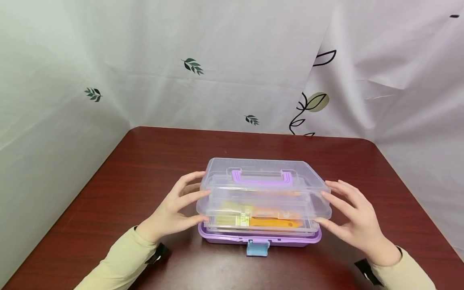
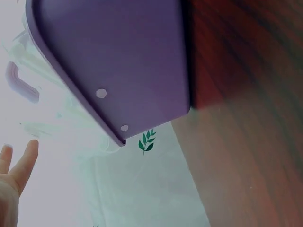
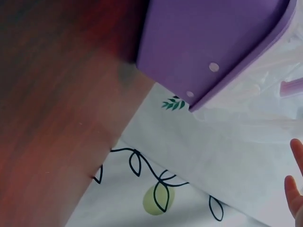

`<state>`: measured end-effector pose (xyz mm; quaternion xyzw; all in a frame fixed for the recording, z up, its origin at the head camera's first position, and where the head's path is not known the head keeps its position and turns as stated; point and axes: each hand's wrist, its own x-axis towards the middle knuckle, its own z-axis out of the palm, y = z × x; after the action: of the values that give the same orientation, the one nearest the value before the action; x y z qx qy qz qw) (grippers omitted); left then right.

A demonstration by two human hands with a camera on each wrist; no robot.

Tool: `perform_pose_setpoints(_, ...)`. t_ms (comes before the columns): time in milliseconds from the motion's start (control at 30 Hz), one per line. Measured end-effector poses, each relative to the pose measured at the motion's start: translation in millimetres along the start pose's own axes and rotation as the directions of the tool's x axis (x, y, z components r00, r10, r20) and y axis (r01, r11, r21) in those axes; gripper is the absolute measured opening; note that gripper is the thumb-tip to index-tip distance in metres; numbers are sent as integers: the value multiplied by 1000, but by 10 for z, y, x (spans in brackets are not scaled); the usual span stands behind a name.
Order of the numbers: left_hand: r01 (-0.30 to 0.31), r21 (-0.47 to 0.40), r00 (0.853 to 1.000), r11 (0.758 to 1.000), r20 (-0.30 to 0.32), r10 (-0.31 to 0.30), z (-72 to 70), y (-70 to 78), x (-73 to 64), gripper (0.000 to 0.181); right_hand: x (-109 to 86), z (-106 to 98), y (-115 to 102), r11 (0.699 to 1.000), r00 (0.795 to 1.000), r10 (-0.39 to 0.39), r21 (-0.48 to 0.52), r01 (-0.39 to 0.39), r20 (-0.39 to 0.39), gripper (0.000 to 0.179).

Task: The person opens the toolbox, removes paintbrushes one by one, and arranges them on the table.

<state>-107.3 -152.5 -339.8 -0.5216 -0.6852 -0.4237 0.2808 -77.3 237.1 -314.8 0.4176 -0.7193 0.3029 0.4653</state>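
A storage box with a purple base [image 1: 224, 239] sits on the table, its clear lid [image 1: 253, 164] tilted up from the front rim. On the lid is a purple handle [image 1: 262, 181]. A light blue latch [image 1: 257, 249] hangs down at the front. Under the lid a clear tray [image 1: 264, 231] holds a paintbrush [image 1: 273, 222] with pale bristles and an orange handle. My left hand [image 1: 177, 205] has its fingers spread, fingertips right at the lid's left edge. At the right edge, my right hand [image 1: 357, 215] mirrors it with extended fingers. In both wrist views only some fingers show.
A dark red wooden table [image 1: 159, 149] carries the box near its middle. White cloth [image 1: 217, 96] with printed leaves hangs behind it and along both sides. Black straps [image 1: 366, 272] show at the sleeve cuffs.
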Motion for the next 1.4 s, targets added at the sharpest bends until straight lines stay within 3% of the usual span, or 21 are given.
perform_pose_setpoints(300, -41, 92, 998, 995, -41, 45, -5, -33, 95, 38, 80, 18, 56, 1000, 998, 25, -9, -26, -50, 52)
perform_pose_setpoints(567, -73, 123, 987, 990, -132, 89, -1, -123, 149, 34, 187, 75, 97, 998, 993, 61, -10, -62, -100, 53)
perform_pose_setpoints(700, -98, 164, 978, 982, -164, 125, -12, -152, 182, 29, 230, 103, 111, 994, 985, 108, 3, -108, -136, 54)
perform_pose_setpoints(833, -97, 194, 979, 976, -159, 129, -29, -168, 224, 24, 271, 116, 125, 988, 975, 150, 1, -152, -165, 56)
perform_pose_setpoints(1067, -57, 190, 983, 980, -160, 89, -62, -211, 304, 23, 299, 130, 243, 984, 975, 169, -26, -175, -145, 58)
perform_pose_setpoints(1400, 101, 152, 985, 983, -158, -76, -93, -341, 480, 21, 362, 105, 513, 961, 962, 270, -58, -271, -29, 60)
